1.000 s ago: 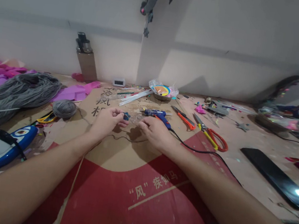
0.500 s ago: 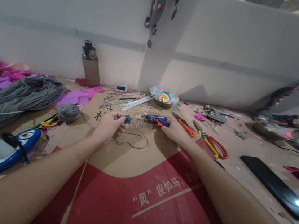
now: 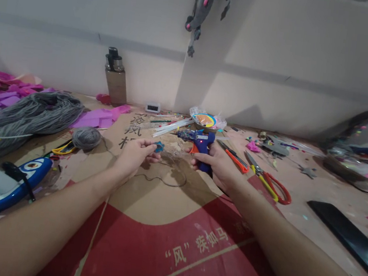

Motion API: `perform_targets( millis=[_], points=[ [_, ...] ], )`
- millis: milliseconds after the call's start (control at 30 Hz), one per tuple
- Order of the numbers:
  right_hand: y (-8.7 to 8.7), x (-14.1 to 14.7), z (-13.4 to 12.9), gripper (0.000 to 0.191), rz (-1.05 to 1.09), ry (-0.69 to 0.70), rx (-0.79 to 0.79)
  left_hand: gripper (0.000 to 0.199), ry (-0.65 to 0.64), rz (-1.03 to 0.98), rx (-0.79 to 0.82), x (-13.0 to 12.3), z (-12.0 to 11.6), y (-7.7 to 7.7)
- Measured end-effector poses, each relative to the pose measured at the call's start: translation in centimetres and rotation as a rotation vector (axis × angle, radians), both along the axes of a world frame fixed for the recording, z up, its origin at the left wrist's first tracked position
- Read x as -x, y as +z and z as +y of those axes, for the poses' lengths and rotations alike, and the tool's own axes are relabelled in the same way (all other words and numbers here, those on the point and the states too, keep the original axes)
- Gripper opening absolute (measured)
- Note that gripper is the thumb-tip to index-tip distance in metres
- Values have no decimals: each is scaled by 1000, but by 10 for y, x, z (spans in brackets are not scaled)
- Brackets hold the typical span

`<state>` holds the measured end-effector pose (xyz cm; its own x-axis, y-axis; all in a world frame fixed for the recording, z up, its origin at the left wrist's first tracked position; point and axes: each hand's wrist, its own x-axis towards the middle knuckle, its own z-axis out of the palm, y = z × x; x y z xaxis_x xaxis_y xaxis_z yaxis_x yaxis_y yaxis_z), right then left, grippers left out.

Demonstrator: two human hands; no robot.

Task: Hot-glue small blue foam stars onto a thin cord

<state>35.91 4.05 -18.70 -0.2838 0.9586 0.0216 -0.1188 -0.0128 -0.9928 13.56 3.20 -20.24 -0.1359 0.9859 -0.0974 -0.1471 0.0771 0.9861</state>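
The small blue star-shaped piece (image 3: 159, 147) is above the cardboard sheet (image 3: 149, 205), pinched between the nearly closed fingertips of the left hand (image 3: 138, 154), apparently to expose its face, while the right hand (image 3: 216, 164) wraps the blue plastic glue gun (image 3: 203, 145), nozzle pointing leftward.

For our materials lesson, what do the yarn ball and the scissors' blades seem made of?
Yarn ball: probably soft, matte wool or acrylic; wound grey strands show.

Scissors' blades: likely smooth steel, judging by their grey metallic sheen.
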Motion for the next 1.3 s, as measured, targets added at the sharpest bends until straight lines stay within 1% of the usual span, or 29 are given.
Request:
perform_targets(
  millis=[67, 100, 200, 300, 367, 467, 567, 733, 933, 1133, 1300],
  points=[
    [3, 2, -4, 29, -21, 3, -112, 4, 21, 12, 11, 0, 0, 2],
    [4, 3, -7, 27, -64, -6, -168, 5, 36, 11, 14, 0, 0, 2],
    [7, 6, -14, 22, -305, -23, -332, 8, 59, -12, -12, 0, 1, 2],
    [8, 9, -21, 22, -560, -76, -513, 13, 35, -44, -37, -1, 1, 1],
    [9, 11, -25, 22, -681, -100, -597, 15, 16, -60, -46, -1, 0, 0],
    [11, 12, -28, 19, -796, -97, -618, 15, 15, -66, -43, -1, 0, -1],
    [13, 14, -30, 14, -834, -94, -621, 14, 14, -44, -10, 0, 0, -1],
    [13, 15, -31, 13, -860, -75, -620, 13, 16, -24, -2, 0, -1, 0],
    [10, 15, -29, 12, -864, -64, -618, 10, 25, -15, -10, -3, -4, 6],
    [8, 16, -28, 13, -845, -87, -637, 14, 29, -19, -16, -3, -4, 5],
    [10, 15, -27, 15, -891, -121, -615, 16, 28, -35, -20, -1, -3, 4]
  ],
)
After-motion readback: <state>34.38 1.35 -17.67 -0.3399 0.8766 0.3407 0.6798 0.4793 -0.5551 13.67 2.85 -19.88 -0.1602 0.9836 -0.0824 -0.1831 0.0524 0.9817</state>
